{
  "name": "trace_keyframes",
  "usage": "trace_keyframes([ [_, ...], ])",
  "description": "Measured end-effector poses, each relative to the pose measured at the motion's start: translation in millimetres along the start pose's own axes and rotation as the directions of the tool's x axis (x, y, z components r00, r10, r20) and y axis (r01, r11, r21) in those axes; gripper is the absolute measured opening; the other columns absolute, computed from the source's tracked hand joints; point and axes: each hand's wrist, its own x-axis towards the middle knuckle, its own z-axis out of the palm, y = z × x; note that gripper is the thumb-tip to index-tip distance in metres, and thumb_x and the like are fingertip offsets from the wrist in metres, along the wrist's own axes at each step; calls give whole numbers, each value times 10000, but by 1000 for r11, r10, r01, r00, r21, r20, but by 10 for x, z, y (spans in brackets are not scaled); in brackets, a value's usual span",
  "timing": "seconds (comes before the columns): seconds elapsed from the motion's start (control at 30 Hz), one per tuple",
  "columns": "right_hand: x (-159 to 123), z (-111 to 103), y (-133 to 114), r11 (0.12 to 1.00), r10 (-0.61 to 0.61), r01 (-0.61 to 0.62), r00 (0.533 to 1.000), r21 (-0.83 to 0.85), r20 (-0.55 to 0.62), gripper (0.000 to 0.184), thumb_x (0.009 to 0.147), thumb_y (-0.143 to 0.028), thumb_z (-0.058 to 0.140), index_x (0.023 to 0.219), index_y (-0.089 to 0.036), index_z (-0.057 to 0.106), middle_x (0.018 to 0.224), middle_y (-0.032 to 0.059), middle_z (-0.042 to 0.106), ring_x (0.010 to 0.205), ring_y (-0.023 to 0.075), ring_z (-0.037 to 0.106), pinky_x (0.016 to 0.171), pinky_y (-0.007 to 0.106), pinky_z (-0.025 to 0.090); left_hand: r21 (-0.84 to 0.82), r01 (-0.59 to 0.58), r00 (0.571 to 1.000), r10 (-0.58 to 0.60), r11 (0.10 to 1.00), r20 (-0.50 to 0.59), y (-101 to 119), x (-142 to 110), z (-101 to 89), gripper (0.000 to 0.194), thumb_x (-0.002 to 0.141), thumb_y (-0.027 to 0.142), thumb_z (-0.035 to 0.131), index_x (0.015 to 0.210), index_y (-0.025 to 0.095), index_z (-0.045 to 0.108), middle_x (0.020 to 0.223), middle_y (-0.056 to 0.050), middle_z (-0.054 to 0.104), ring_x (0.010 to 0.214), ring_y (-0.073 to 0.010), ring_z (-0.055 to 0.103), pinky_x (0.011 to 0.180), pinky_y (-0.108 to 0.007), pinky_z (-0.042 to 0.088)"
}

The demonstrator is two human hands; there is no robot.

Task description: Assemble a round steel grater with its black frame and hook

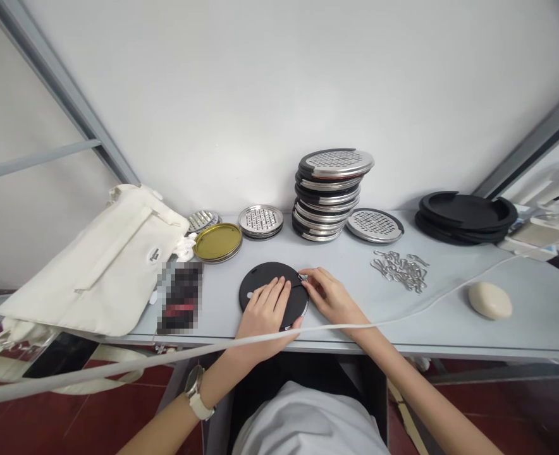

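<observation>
A round black disc (270,273) with a metallic edge lies near the front of the table, probably a round grater with its black side up. My left hand (269,309) lies across it, fingers flat on top and the thumb at the rim, holding it down. At the disc's right edge my right hand (327,294) pinches a small metal hook (302,277) between thumb and fingertips. To the right is a pile of loose metal hooks (400,270). Behind stands a tall, slightly leaning stack of round graters (329,196) with black rims.
A single grater (375,225) and stacked black trays (466,212) are at the back right. Gold lids (219,241) and small grater discs (260,219) lie left. A white bag (99,265) covers the left end. A cable (203,349) crosses before my arms; a beige oval object (490,300) lies right.
</observation>
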Motion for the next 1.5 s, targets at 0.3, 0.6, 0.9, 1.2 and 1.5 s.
trace_keyframes([
  [0.3, -11, 22, 21, 999, 37, -38, 999, 36, 12, 176, 945, -234, 430, 1087, -188, 522, 770, 43, 622, 715, 194, 623, 643, 303, 504, 5, -7, 1000, 7, 1000, 5, -9, -3, 13, 560, 890, 380, 496, 1357, 74, 453, 1377, -184, 492, 1276, -298, 461, 1011, -453, 404],
  [0.6, -10, 16, 2, 999, 40, -41, 999, 16, 30, 185, 943, -218, 419, 1095, -172, 514, 794, 55, 619, 717, 197, 617, 661, 306, 496, 8, -12, 1000, 12, 1000, 17, -7, -4, 9, 560, 896, 383, 496, 1346, 51, 461, 1380, -182, 490, 1281, -296, 453, 1022, -452, 394],
  [0.9, -20, 6, -6, 998, 56, -57, 998, 23, 25, 145, 946, -239, 423, 1025, -178, 529, 677, 3, 551, 612, 174, 569, 615, 284, 478, 13, -10, 1000, 10, 1000, 2, 7, 13, -8, 547, 888, 369, 503, 1334, 54, 473, 1364, -186, 505, 1268, -295, 471, 1014, -447, 405],
  [1.2, -20, 41, 30, 1000, -5, 6, 998, 14, -65, 174, 947, -197, 419, 1079, -171, 530, 847, 67, 614, 754, 198, 615, 717, 327, 507, 22, -16, 1000, 17, 1000, -14, 2, 12, 2, 549, 884, 374, 504, 1323, 46, 483, 1355, -185, 515, 1264, -294, 478, 1008, -441, 409],
  [1.5, 0, 11, -15, 997, -60, 58, 998, -46, -24, 223, 938, -149, 410, 1093, -178, 568, 921, 101, 602, 822, 223, 612, 729, 364, 519, 22, -7, 1000, 8, 1000, -20, 5, 6, 12, 540, 885, 368, 508, 1331, 63, 482, 1361, -176, 511, 1270, -287, 472, 1018, -433, 402],
])
